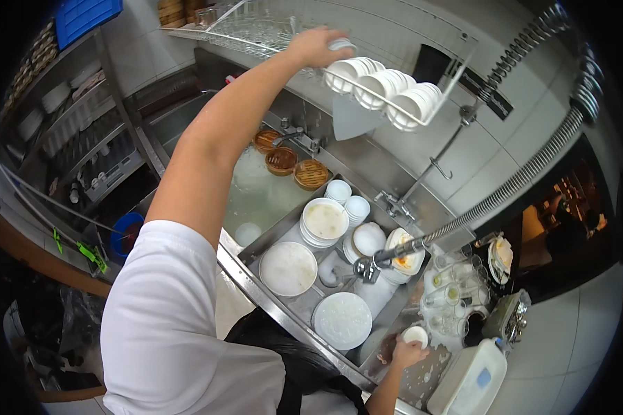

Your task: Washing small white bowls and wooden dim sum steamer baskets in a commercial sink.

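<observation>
My left hand [319, 47] is raised at the wire shelf, its fingers around a small white dish [341, 44]. Just right of it, rows of nested white bowls [371, 89] lie on their sides in the rack. Low at the right, my right hand [410, 354] holds a small white cup [415, 337] over the wet steel counter. Between them, the sink holds a stack of white bowls [324, 220], a soapy round plate [288, 268], another foamy plate [341, 320] and stacked small cups [338, 191].
A spring-hose sprayer [368, 267] hangs over the sink. Bamboo steamers [311, 174] float in the water-filled basin at its left. Used glasses [451, 295] crowd the right counter beside a white plastic container [470, 376]. A steel shelf rack [101, 93] stands at far left.
</observation>
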The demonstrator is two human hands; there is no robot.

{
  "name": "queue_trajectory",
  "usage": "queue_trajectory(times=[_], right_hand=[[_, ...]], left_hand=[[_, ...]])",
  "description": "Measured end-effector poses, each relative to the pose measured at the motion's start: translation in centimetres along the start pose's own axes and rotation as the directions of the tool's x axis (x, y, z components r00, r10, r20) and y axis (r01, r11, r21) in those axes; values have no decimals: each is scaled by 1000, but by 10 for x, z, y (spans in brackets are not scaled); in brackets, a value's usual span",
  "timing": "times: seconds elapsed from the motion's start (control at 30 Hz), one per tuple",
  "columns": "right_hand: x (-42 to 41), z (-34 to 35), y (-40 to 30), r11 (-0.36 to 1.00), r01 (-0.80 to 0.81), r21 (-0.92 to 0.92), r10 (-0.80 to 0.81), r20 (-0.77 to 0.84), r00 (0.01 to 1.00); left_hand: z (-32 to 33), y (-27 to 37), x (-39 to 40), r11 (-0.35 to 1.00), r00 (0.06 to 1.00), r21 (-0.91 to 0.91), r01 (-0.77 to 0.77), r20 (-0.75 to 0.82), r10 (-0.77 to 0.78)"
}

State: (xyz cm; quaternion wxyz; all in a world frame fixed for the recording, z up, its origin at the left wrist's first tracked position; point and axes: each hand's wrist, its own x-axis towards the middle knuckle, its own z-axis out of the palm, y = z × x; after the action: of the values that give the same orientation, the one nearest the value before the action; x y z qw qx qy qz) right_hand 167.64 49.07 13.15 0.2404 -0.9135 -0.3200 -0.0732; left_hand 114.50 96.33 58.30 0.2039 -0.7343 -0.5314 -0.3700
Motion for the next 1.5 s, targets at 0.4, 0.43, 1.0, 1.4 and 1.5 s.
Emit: queue_trajectory(times=[0.4, 0.43, 1.0, 1.4, 1.5], right_hand=[[-115, 131, -125, 843, -88, 531, -342, 655, 674], [-117, 120, -141, 852, 165, 497, -477, 608, 635], [-102, 100, -185, 457, 760, 462, -860, 448, 245], [-44, 145, -192, 593, -697, 402, -404, 898, 174], [-29, 195, -173, 450, -875, 175, -420, 907, -35]], left_hand=[[71, 107, -233, 806, 719, -584, 100, -517, -464], [106, 118, -303, 742, 812, -635, 216, -306, -498], [208, 264, -549, -187, 203, -268, 945, 930, -308], [175, 285, -546, 912, 912, -131, 390, 191, -362], [172, 302, -553, 967, 913, -179, 183, 395, -100]])
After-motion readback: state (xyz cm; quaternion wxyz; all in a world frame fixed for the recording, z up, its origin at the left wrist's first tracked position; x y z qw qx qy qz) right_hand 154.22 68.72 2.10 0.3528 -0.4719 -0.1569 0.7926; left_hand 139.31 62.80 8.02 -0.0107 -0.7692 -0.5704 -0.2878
